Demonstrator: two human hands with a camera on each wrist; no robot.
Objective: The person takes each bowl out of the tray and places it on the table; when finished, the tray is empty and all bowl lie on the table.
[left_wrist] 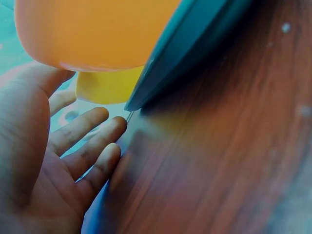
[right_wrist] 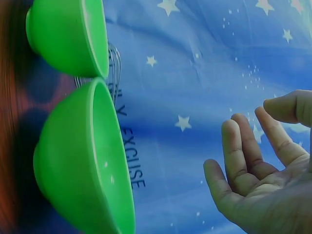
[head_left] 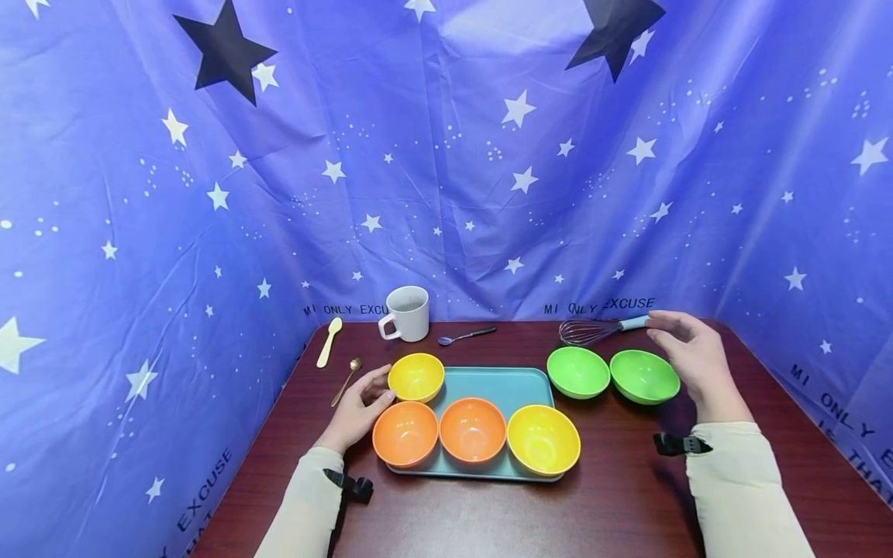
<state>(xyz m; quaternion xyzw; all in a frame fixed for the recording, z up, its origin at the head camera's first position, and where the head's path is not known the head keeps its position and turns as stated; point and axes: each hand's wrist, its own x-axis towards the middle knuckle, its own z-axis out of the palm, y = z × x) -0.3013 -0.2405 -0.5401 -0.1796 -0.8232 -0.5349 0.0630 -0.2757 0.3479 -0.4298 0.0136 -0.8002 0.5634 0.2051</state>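
Observation:
My left hand (head_left: 361, 409) is beside the left end of the teal tray (head_left: 498, 381), its fingers loosely spread. Its fingertips are right at the rear yellow bowl (head_left: 416, 377); the left orange bowl (head_left: 405, 434) is just in front. In the left wrist view the palm holds nothing. Another orange bowl (head_left: 472, 431) and a yellow bowl (head_left: 543, 440) stand along the tray's front. My right hand (head_left: 691, 353) hovers behind the right green bowl (head_left: 645, 377), fingers relaxed, overlapping the end of the whisk (head_left: 601, 329)'s handle. The right wrist view shows nothing between its fingers. A second green bowl (head_left: 577, 373) stands to the left.
At the back stand a white mug (head_left: 408, 314) and a dark-handled spoon (head_left: 466, 336). A cream spoon (head_left: 330, 342) and a gold spoon (head_left: 346, 381) lie at the left. Blue star-printed curtains (head_left: 446, 155) enclose the brown table (head_left: 446, 519).

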